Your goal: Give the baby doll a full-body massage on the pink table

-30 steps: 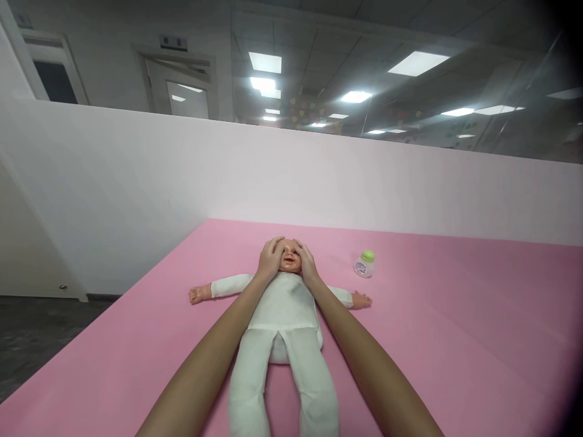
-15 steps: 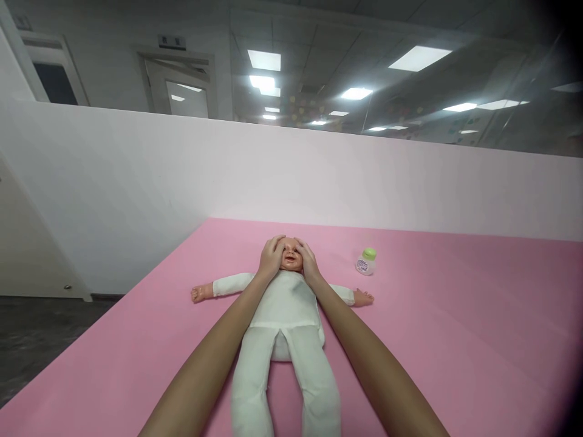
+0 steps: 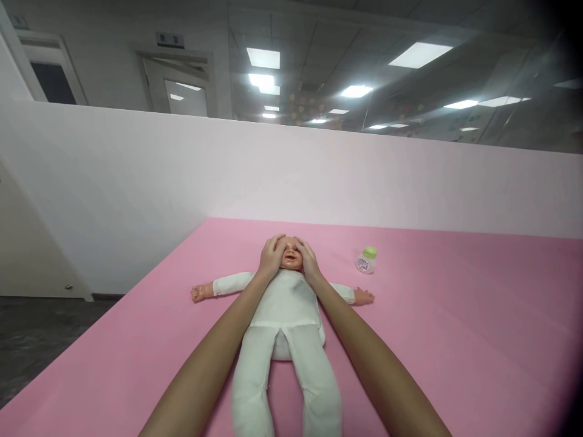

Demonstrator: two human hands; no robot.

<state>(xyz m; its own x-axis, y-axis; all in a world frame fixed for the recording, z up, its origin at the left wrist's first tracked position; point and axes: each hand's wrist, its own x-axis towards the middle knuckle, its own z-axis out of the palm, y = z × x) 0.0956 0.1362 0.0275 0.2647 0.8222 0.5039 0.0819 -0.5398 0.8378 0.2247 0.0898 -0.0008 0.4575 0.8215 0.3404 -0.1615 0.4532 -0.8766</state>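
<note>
I hold the head of a doll between my 2 hands. My left hand covers one side of the head, my right hand the other, with the fingers spread and pressed on it. The doll lies on its back on the pink surface. A small bottle with a green cap stands near my right hand, apart from it.

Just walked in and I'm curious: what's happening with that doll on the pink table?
A person has both hands on a baby doll that lies on its back on the pink table, arms spread. The left hand and the right hand cup the sides of the doll's head, fingers by its eyes. A small bottle with a green cap stands off to the right, untouched.
</note>
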